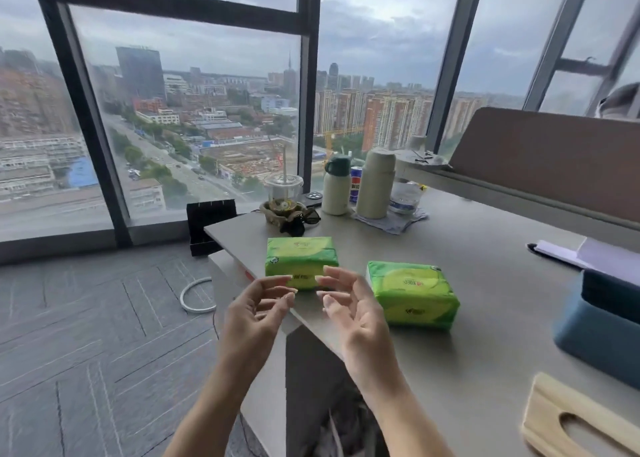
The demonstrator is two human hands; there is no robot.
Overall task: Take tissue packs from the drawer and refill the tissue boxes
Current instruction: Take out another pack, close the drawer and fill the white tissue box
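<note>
A grey desk (485, 283) carries a blue tissue box (599, 325) at its right edge and a wooden tissue-box lid (554, 418) at the near right corner. Two green tissue packs lie near the left edge: the farther pack (300, 256), the nearer pack (414, 292). The left hand (254, 313) and right hand (349, 309) hover open, fingers curled, holding nothing.

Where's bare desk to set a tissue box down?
Free: the wide patch between the right tissue pack, the blue box and the wooden lid; also mid-desk behind the packs, short of the notebook. Crowded: the far corner with cup and bottles. Both hands hover empty at the near edge.
</note>
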